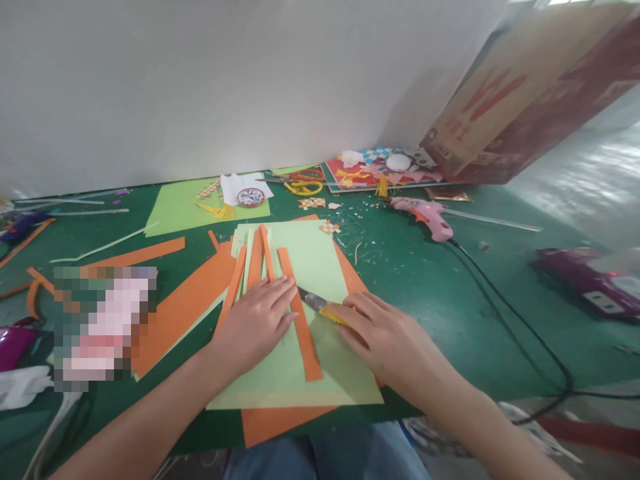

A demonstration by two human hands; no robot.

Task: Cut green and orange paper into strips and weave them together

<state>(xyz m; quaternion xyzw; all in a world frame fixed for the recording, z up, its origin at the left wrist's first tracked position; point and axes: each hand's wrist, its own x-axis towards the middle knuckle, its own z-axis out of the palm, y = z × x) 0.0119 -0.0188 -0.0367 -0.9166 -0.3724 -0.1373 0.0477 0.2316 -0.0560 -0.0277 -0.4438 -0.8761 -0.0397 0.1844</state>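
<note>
In my right hand (383,333) is a yellow utility knife (316,302), fingers wrapped round its handle. Its dark blade points left and meets the edge of an orange paper strip (306,340). My left hand (257,317) lies flat, fingers stretched out, pressing on that strip's upper part and on other orange strips (267,250) beside it. Beneath them is a pale green paper sheet (345,380), with orange paper (285,423) showing under its lower edge. A small orange-and-white woven piece (329,228) rests at the sheet's top right.
A pink glue gun (425,217) lies to the right, its black cord trailing to the front. Yellow-handled scissors (305,188) are at the back. A purple device (590,283) sits far right. Orange sheets (185,307) and a pixelated pink object (107,327) lie left. A paper bag (520,93) leans back right.
</note>
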